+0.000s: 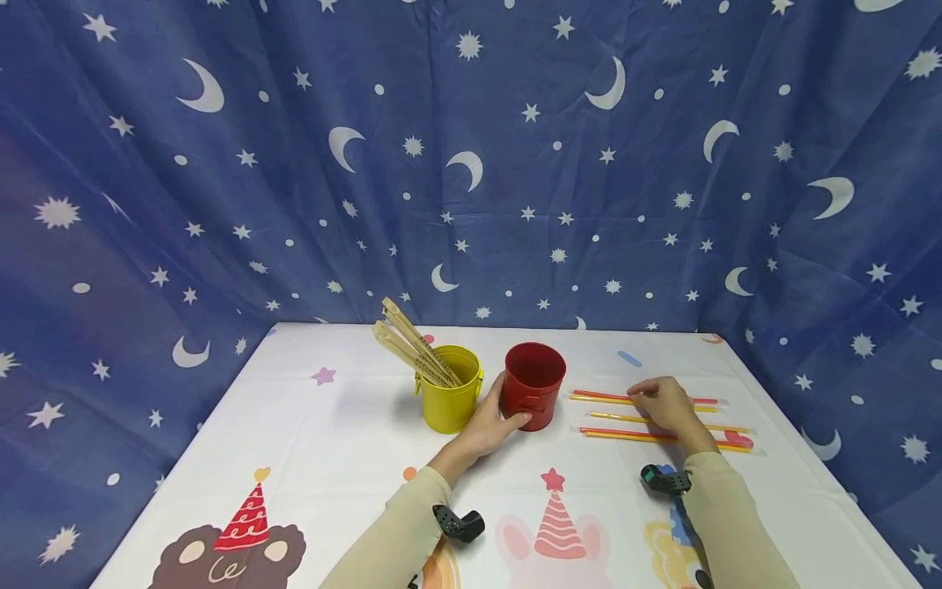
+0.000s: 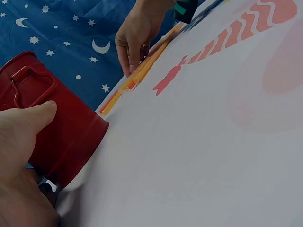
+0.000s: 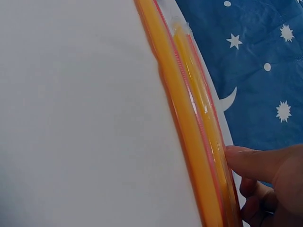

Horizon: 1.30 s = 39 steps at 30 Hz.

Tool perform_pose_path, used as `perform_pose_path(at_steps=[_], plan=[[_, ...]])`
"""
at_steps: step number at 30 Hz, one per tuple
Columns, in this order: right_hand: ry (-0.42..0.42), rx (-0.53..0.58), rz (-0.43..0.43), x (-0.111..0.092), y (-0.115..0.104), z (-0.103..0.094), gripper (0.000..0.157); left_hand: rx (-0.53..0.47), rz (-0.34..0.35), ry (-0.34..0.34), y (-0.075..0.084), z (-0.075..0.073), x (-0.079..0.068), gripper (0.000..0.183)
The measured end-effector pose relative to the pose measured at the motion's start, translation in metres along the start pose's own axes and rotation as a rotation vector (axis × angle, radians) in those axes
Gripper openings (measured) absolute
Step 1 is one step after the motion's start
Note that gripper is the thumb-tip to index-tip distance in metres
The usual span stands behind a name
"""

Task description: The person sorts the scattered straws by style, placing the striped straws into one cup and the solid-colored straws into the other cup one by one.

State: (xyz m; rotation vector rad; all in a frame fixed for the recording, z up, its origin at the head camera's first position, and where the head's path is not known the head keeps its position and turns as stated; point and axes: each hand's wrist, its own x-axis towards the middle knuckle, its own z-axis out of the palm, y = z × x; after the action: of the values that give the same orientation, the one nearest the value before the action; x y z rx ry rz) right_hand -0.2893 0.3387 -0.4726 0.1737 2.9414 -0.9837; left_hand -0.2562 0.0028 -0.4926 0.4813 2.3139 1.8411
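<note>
Gripping red pail [image 1: 550, 401] with left hand [image 1: 482, 429], fingers curled round side; straws [image 1: 621, 417] lie right of pail, right hand [image 1: 666, 405] at them, fingers narrow, cannot tell if pinching; step seems straw pickup; next move likely calls for sure pinch

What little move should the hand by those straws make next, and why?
Probably the right hand should pinch the farthest red straw and lift it. Its thumb is right at that straw's edge, and the left hand holds the red bucket nearby, its open top facing up.
</note>
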Motion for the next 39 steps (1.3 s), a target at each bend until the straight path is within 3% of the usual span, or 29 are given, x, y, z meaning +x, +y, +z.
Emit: perform_pose_path(at_steps=[9,31,39], plan=[[-0.019,-0.053,-0.081,-0.0015,0.0046,-0.0056,0.019,0.02,-0.004,-0.005,0.0008,0.0009,0.0006,0.085],[-0.059,-0.064,-0.095,0.0005,0.0026,-0.0035,0.013,0.003,0.005,0.0,0.003,0.0009,-0.0015,0.083],[-0.006,-0.08,-0.155,0.0015,0.0002,-0.0032,0.012,0.0,0.004,0.001,0.0024,0.0003,-0.0012,0.083]])
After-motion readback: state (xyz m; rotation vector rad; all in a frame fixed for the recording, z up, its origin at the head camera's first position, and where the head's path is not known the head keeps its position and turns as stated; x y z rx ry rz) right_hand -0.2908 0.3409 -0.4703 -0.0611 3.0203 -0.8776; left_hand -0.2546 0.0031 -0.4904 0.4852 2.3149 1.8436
